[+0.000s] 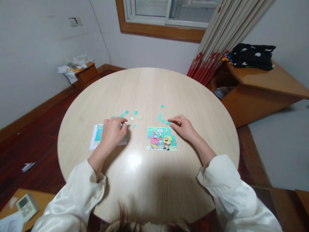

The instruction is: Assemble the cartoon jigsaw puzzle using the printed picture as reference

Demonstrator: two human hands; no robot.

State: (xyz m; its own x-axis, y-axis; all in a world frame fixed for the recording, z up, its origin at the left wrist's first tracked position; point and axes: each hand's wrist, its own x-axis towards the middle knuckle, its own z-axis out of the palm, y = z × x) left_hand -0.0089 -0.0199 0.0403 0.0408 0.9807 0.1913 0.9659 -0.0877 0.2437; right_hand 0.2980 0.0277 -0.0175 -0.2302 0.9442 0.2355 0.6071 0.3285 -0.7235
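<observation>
A partly assembled cartoon jigsaw puzzle [160,138] lies on the round table, its right edge uneven. My right hand [182,127] is just above its upper right corner, thumb and fingertips close together at a teal piece [168,123]. More teal pieces [159,116] form a loose line above the puzzle. To the left, my left hand [114,130] rests over a white-bordered picture sheet [96,133], fingers curled and thumb near the index tip; whatever they hold is hidden. Several loose pieces [136,112] are scattered beyond and beside that hand.
The round pale wooden table [149,180] fills the middle. A wooden stand with black patterned cloth [253,56] is at the right, near a curtain [217,38]. At the lower left, a calculator-like device [27,207] sits on a wooden surface.
</observation>
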